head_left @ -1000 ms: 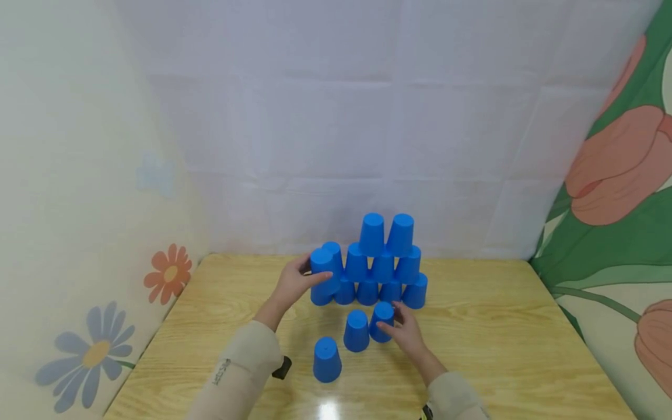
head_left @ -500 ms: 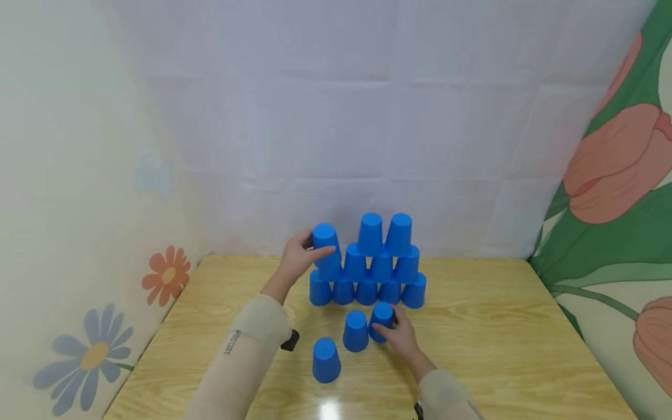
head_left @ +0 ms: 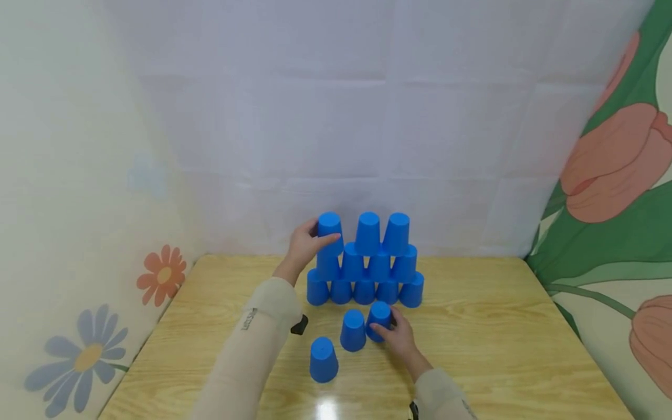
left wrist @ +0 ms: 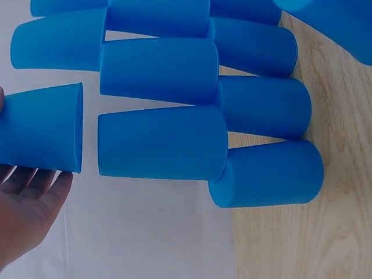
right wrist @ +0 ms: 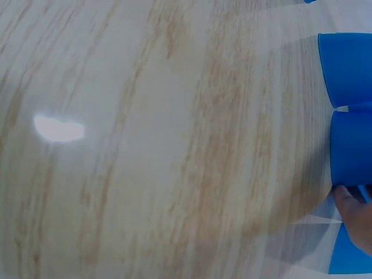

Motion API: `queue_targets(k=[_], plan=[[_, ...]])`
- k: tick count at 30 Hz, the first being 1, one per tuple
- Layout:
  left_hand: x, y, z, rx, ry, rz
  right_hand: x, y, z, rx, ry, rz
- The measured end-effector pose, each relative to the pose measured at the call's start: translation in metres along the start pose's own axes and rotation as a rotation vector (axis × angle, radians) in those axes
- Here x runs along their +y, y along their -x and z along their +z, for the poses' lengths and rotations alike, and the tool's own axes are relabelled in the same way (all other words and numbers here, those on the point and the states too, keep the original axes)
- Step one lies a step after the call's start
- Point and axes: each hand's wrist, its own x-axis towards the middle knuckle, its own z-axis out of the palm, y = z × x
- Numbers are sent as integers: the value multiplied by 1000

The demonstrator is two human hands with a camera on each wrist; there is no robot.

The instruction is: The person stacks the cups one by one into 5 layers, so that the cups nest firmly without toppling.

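Note:
In the head view my left hand (head_left: 304, 248) grips an upside-down blue cup (head_left: 329, 224) at the left of the stack's third row. The left wrist view shows a gap between this cup's (left wrist: 43, 127) rim and the base of the second-row cup (left wrist: 163, 142) below. Two third-row cups stand to its right, one of them the middle cup (head_left: 368, 233). Nearer the front, my right hand (head_left: 403, 337) holds another upside-down blue cup (head_left: 379, 319) low at the table, thumb and fingers around its sides. The right wrist view catches only part of that cup (right wrist: 356, 150).
Two more upside-down blue cups, a middle one (head_left: 353, 331) and a front one (head_left: 324, 360), stand left of the right hand. The stack's bottom row (head_left: 364, 292) rests on the wooden table (head_left: 483, 326). A white cloth (head_left: 336, 128) hangs behind.
My left hand has raised its cup from in front of the second row up and slightly right, to above the left second-row cup. The right hand keeps its hold with little movement.

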Motion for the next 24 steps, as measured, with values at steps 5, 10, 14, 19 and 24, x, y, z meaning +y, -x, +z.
queue_targets(k=[5, 10, 14, 19, 24], plan=[[0, -7, 6, -2, 30, -23, 4, -1, -3, 3, -16, 1], [0, -11, 8, 8, 23, -37, 5, -1, -2, -10, -17, -28], [0, -12, 10, -7, 15, -33, 7, -1, -1, -1, -16, -31], [0, -13, 11, -16, 6, -40, 8, -1, 0, -2, -33, -38], [-2, -16, 11, -20, 2, -38, 7, 0, 2, 0, -52, -29]])
